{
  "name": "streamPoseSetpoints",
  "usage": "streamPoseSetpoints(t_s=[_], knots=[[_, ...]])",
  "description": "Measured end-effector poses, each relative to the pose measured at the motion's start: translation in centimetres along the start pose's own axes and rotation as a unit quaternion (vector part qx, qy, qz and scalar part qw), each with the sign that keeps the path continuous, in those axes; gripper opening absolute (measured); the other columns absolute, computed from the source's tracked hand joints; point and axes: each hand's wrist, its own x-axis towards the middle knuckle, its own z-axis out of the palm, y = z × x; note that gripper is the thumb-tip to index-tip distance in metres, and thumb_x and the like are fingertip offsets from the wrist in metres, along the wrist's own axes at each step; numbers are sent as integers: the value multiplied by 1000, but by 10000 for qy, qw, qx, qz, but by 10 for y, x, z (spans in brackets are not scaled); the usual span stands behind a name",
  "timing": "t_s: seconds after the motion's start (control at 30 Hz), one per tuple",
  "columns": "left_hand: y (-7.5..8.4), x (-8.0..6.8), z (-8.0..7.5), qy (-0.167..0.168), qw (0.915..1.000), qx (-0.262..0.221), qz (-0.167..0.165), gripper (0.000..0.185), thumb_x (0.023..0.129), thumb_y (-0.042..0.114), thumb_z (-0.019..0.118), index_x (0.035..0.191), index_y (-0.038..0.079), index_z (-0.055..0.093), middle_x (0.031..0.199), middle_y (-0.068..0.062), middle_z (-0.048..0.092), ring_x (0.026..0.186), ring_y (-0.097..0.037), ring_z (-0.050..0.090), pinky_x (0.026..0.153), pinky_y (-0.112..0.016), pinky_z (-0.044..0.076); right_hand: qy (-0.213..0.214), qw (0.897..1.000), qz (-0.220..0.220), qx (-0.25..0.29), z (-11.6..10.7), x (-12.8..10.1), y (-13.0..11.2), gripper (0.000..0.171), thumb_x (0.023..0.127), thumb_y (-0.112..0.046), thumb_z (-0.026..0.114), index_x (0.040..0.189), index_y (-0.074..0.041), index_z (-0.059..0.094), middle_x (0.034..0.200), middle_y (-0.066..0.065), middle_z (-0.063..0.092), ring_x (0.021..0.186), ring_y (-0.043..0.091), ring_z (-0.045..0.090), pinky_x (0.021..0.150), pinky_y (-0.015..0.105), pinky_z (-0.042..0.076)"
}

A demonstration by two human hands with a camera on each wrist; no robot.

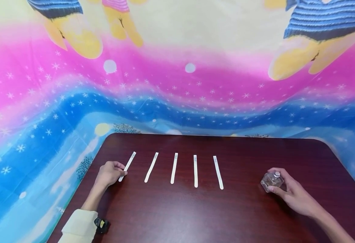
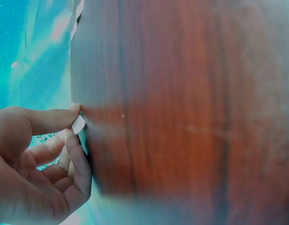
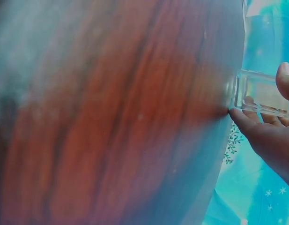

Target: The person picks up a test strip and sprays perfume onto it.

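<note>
- The leftmost paper strip (image 1: 127,166) lies on the dark wooden table (image 1: 171,216), slanted, and its near end is between the fingertips of the left hand (image 1: 110,173).
- In the left wrist view the thumb and the index finger pinch the white tip of this strip (image 2: 78,124); the other fingers are curled below it.
- The strip stays flat on the table surface, as far as the head view shows.
- A small clear glass bottle (image 1: 271,181) with a silver round top stands on the table at the right side, well apart from the strips.
- The right hand (image 1: 291,192) holds this bottle: the fingers are around its far side and the thumb is on its near side.
- In the right wrist view the bottle (image 3: 262,93) is seen between the thumb and a finger, at the edge of the picture.
- Four other paper strips (image 1: 184,169) lie in a row between the two hands, nearly parallel, not touching each other.
- Behind the table hangs a colourful cloth (image 1: 177,87) with pink and blue bands and white stars.
</note>
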Motion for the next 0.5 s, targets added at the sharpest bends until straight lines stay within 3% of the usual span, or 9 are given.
streamPoseSetpoints(t_s=[0.33, 0.5], knots=[[-2, -1, 0, 69, 9999, -78, 37, 15, 93, 16, 82, 101, 4, 77, 81, 0, 78, 75, -16, 64, 69, -29, 48, 220, 9970, -282, 687, -4, 1, -2, 57, 96, 17, 66, 146, -4, 46, 112, -7, 65, 93, 2, 65, 72, 17, 53], [-5, -3, 1, 55, 9990, -444, -72, 14, 94, 15, 80, 102, 3, 76, 79, -1, 75, 71, -17, 62, 64, -30, 49, 19, 9875, -265, 1553, -8, 1, -5, 58, 99, 20, 58, 149, -5, 44, 121, -7, 66, 100, 1, 67, 77, 19, 57]])
